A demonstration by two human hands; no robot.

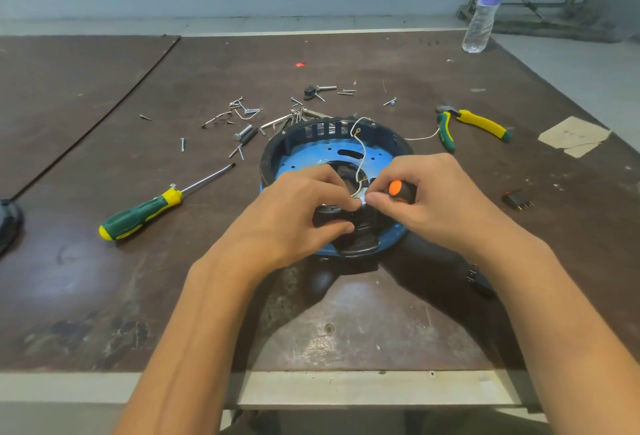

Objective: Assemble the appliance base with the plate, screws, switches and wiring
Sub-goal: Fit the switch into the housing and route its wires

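appliance base (273,154) sat mid table (104,88), black ring wall with the blue plate (311,154) inside it, near edge under both hands. left hand (298,206) had fingers curled over and thumb under a black part (360,244) at the base's near rim, pinching it. right hand (426,199) was curled round an orange-capped driver (398,189), its forefinger tip meeting the left's just over the white wire (360,154). the driver tip was hidden by the fingers, so it was probably on a screw, but this could not be confirmed. risks: the wire looped right through the work spot, so the driver could nick it or trap it under the part; the tip could slip off an unseen screw head because the hands blocked the view; the base could tip or skate since only the near edge was held; a dropped screw could fall through the plate's slots. counts: two hands, one base, one plate, one orange-capped driver, one green-yellow screwdriver (145,209) to the left, one pair of pliers (474,126) to the right, one loose black switch (517,200) well right of the base, one water bottle (485,9) at the far corner, one paper scrap (575,137). loose screws (242,116) lay scattered behind the base, more than ten and too small to count exactly.
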